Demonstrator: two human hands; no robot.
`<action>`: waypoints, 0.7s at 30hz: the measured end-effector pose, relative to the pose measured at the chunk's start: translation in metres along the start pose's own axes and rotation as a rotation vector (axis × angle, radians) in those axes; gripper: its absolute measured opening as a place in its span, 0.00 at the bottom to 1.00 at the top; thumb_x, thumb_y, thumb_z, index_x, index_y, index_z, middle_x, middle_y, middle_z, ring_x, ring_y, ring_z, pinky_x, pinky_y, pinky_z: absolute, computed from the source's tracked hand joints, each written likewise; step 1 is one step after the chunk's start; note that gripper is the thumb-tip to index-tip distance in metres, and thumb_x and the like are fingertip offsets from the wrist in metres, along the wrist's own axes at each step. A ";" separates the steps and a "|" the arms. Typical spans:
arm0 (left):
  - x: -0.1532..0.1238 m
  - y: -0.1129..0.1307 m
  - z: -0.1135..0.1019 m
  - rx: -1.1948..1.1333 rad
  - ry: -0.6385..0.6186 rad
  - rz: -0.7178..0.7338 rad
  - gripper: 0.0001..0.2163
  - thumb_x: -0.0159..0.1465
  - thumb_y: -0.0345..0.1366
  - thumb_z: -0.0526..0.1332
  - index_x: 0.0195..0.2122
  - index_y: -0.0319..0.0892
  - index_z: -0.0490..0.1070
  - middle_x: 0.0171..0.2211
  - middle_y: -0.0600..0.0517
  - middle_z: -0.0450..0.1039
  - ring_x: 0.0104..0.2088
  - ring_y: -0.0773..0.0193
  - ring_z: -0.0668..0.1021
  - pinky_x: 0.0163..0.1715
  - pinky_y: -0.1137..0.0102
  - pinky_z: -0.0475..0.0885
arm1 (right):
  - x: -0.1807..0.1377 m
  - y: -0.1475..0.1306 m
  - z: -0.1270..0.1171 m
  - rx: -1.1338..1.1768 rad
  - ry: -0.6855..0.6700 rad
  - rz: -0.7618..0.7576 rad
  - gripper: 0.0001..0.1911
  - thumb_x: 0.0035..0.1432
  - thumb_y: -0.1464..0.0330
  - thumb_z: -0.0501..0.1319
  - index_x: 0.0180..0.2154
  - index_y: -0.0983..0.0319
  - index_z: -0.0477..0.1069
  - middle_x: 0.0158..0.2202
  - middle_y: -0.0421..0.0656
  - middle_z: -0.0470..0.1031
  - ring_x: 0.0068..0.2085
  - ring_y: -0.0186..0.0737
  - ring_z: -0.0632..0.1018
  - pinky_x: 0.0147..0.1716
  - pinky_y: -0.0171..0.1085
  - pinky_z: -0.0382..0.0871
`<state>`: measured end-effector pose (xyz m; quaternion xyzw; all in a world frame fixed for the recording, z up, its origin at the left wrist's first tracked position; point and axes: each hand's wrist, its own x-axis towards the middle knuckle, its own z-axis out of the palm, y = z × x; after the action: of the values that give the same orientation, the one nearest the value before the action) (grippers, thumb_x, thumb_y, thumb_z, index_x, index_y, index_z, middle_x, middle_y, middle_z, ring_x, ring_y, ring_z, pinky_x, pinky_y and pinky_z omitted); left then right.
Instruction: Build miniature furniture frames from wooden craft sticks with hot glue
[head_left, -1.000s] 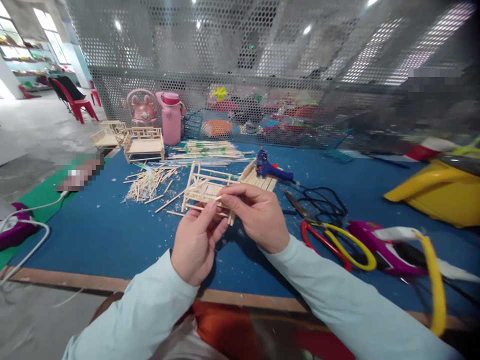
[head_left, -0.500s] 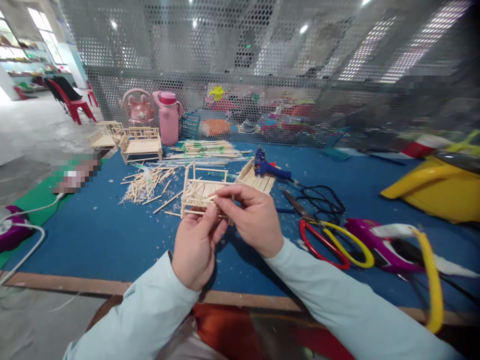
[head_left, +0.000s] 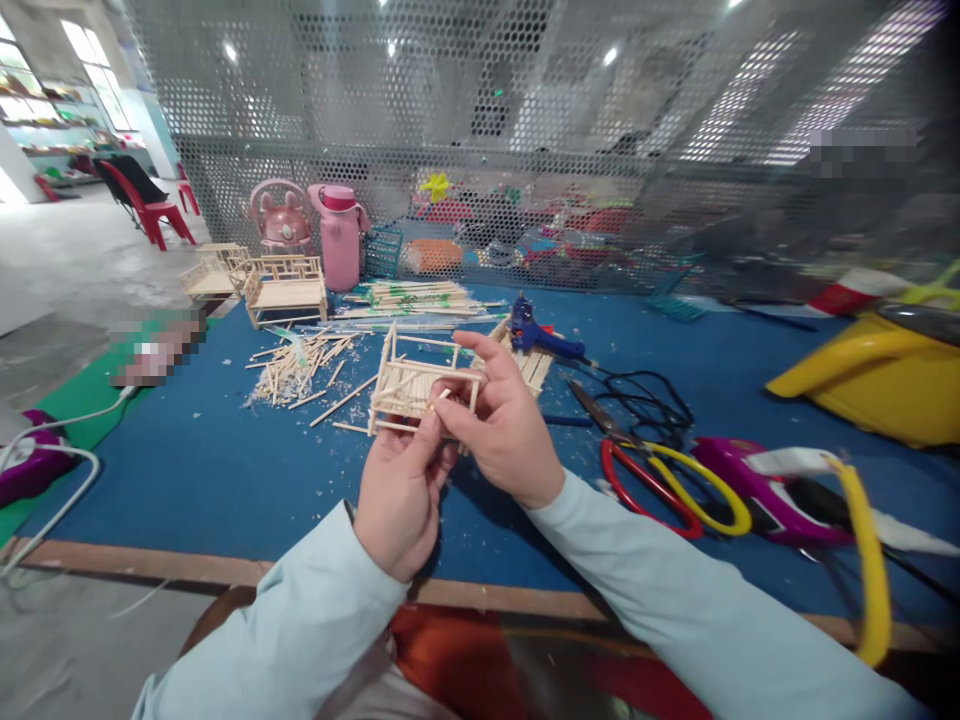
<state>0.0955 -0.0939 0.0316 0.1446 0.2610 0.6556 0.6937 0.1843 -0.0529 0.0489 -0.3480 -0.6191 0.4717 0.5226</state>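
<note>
Between my hands is a small frame of wooden sticks (head_left: 420, 375), like a miniature bed or bench, held just above the blue table. My left hand (head_left: 401, 490) grips its near lower edge, thumb on top and fingers beneath. With thumb and fingertips closed, my right hand (head_left: 506, 425) pinches a short wooden stick (head_left: 441, 398) at the frame's near side; its index finger is raised over the right end. A slatted stick panel (head_left: 536, 370) lies behind my right hand, with a blue glue gun (head_left: 540, 335) resting on it.
Loose sticks (head_left: 300, 368) are heaped at the left, and bundled sticks (head_left: 412, 297) lie behind. Two finished miniature seats (head_left: 285, 290) stand near a pink bottle (head_left: 341, 240). Scissors (head_left: 675, 480), a black cord (head_left: 652, 400) and a yellow container (head_left: 885, 370) occupy the right.
The stick frame has tilted slightly in my left hand. My right index finger has lifted from the near rail, while the right thumb now pinches the short stick more visibly.
</note>
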 end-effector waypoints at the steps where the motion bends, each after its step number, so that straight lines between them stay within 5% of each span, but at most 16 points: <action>1: 0.001 -0.001 -0.001 -0.002 0.020 0.003 0.11 0.56 0.31 0.65 0.41 0.41 0.72 0.39 0.52 0.76 0.30 0.75 0.76 0.27 0.81 0.70 | 0.001 -0.001 -0.002 0.026 -0.026 0.032 0.30 0.47 0.74 0.59 0.52 0.56 0.55 0.28 0.35 0.68 0.25 0.30 0.69 0.25 0.31 0.66; 6: 0.003 0.000 -0.001 -0.026 0.049 0.036 0.08 0.56 0.29 0.65 0.38 0.40 0.71 0.33 0.55 0.75 0.26 0.76 0.74 0.23 0.82 0.68 | 0.012 -0.006 -0.012 0.167 -0.237 0.084 0.29 0.44 0.76 0.56 0.50 0.58 0.56 0.23 0.32 0.63 0.23 0.29 0.65 0.24 0.29 0.60; 12: 0.020 0.010 0.012 -0.002 0.021 0.132 0.06 0.65 0.29 0.54 0.40 0.41 0.69 0.33 0.54 0.74 0.27 0.75 0.74 0.25 0.80 0.70 | 0.043 -0.013 -0.017 -0.016 -0.372 -0.005 0.22 0.53 0.71 0.57 0.51 0.57 0.55 0.32 0.36 0.65 0.31 0.32 0.69 0.34 0.34 0.66; 15: 0.045 0.012 0.016 0.025 0.033 0.130 0.09 0.68 0.31 0.49 0.40 0.42 0.69 0.36 0.53 0.75 0.26 0.76 0.74 0.26 0.80 0.70 | 0.065 -0.003 -0.025 -0.143 -0.332 -0.089 0.23 0.51 0.73 0.59 0.49 0.58 0.58 0.29 0.34 0.61 0.30 0.31 0.66 0.34 0.33 0.63; 21: 0.096 0.003 0.016 0.092 0.094 0.010 0.10 0.68 0.28 0.48 0.39 0.41 0.69 0.33 0.52 0.75 0.26 0.75 0.76 0.29 0.79 0.72 | 0.089 0.028 -0.052 -0.164 -0.287 0.074 0.28 0.44 0.74 0.62 0.49 0.61 0.58 0.26 0.33 0.61 0.25 0.27 0.65 0.26 0.29 0.61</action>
<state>0.1025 0.0032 0.0297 0.1467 0.3224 0.6525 0.6699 0.2142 0.0498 0.0518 -0.3410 -0.7105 0.4835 0.3810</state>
